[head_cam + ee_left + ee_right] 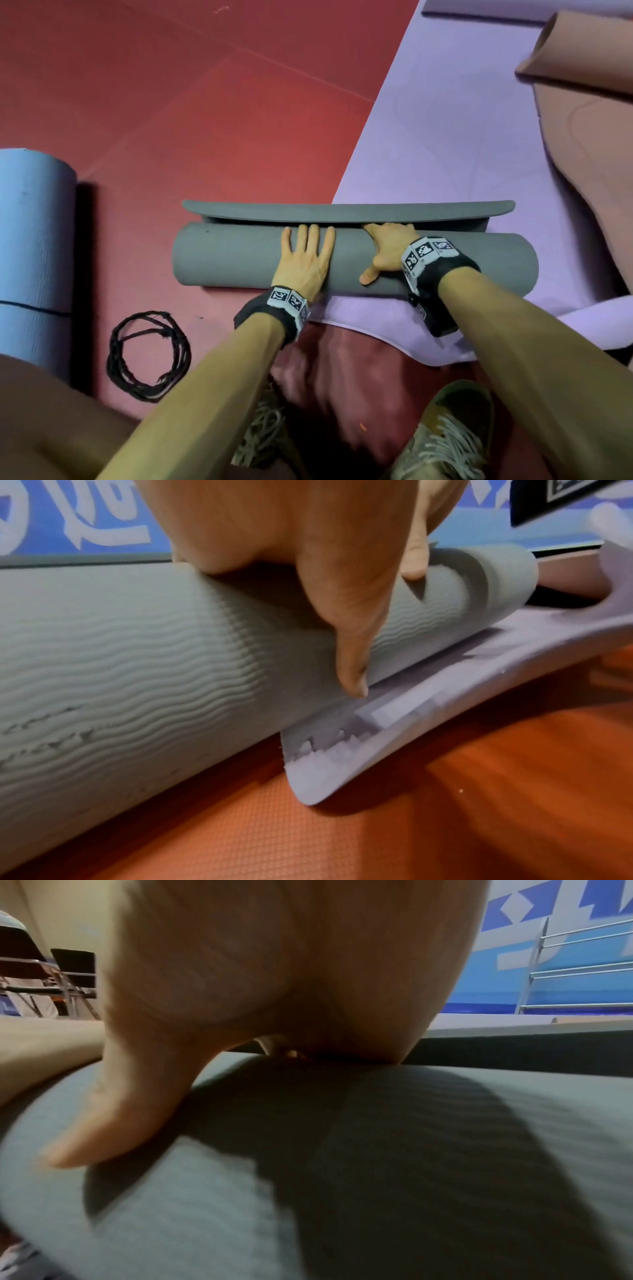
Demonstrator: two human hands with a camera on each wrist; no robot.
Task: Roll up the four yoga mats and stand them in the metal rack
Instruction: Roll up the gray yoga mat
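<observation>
Laced khaki canvas shoes (445, 442), nearest the lens, just behind the roll. Landmark: thick grey foam yoga mat (352, 262), almost fully rolled, its last flap lifted along the far side.
Flat lilac yoga mat (445, 137): under the roll's right half, reaching beyond it.
Rolled pale-blue mat (32, 246): well left of it.
Part-rolled tan mat (589, 68): far right.
Metal rack (578, 969): beyond, against the blue wall.
Left hand (305, 260): flat, fingers spread, pressing the roll, likely to keep it tight.
Right hand (387, 250): fingers tucked over the far side under the flap, thumb on the near face.
Coiled black cord (149, 354): near left, presumably for tying.
</observation>
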